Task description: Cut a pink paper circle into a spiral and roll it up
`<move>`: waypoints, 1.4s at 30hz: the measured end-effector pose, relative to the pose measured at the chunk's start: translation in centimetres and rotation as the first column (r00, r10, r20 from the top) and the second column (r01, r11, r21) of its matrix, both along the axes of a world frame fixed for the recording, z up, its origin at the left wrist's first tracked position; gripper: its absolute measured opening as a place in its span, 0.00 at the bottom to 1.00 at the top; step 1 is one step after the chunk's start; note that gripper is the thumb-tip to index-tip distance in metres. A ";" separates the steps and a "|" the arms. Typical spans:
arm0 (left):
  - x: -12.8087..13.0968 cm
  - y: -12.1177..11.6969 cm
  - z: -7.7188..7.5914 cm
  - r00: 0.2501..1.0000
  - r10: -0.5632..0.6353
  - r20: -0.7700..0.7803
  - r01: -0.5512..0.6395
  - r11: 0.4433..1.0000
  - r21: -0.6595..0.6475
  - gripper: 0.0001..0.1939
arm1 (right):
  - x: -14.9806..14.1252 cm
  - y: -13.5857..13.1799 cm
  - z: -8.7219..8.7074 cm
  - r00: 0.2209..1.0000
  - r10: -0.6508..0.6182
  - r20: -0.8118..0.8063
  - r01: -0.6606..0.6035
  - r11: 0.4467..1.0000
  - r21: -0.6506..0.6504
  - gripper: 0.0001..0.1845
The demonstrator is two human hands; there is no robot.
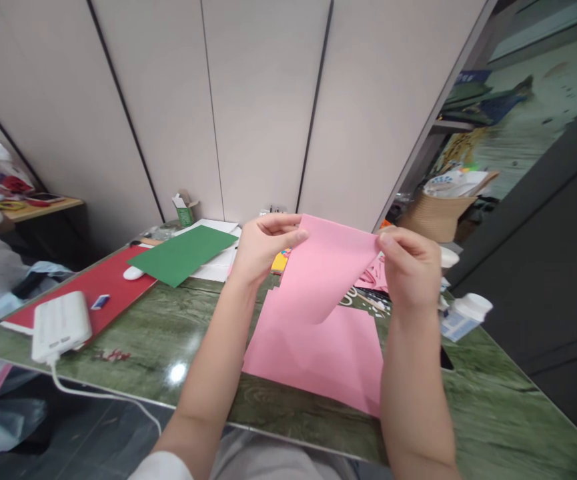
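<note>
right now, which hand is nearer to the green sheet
Left: the left hand is right of the green sheet; the right hand is farther right, beyond the held pink sheet.

No text is legible; the bottle label [454, 325] is blurred.

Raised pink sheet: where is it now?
Head view, just right of centre: the raised pink sheet hangs between left hand and right hand, above other pink paper.
</note>
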State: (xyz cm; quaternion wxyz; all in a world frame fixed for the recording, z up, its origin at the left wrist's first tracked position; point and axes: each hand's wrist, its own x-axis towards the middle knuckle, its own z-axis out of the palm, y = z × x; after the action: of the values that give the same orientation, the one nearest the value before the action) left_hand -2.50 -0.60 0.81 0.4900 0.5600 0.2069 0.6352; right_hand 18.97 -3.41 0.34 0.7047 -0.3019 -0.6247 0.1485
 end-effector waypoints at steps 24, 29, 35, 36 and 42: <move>0.6 -1.2 0.4 0.988 0.119 -0.101 -0.109 0.989 0.096 0.13 | 0.6 0.8 0.2 0.971 0.230 -0.071 -0.235 0.969 -0.075 0.14; 0.7 -1.3 0.3 0.995 0.069 -0.070 -0.059 0.988 0.140 0.12 | 0.2 1.2 0.0 0.965 0.230 -0.128 -0.244 0.964 -0.102 0.19; 0.2 -1.4 0.3 0.964 0.108 -0.241 -0.030 0.951 0.306 0.08 | 0.2 1.3 -0.1 0.974 0.218 -0.068 -0.225 0.967 -0.116 0.18; 0.1 -1.4 0.4 0.956 0.119 -0.267 -0.029 0.947 0.320 0.09 | 0.2 1.3 -0.2 0.971 0.229 -0.072 -0.236 0.964 -0.120 0.18; 0.3 -2.0 0.7 0.956 0.206 -0.208 -0.122 0.926 0.357 0.07 | 0.3 1.1 -0.1 0.989 0.145 -0.043 -0.146 0.989 -0.021 0.17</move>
State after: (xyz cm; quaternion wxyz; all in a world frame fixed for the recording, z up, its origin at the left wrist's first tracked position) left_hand -2.22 -2.60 1.51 0.3018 0.6897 0.1987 0.6274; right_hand 19.29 -2.30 0.23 0.7010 -0.2609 -0.6285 0.2133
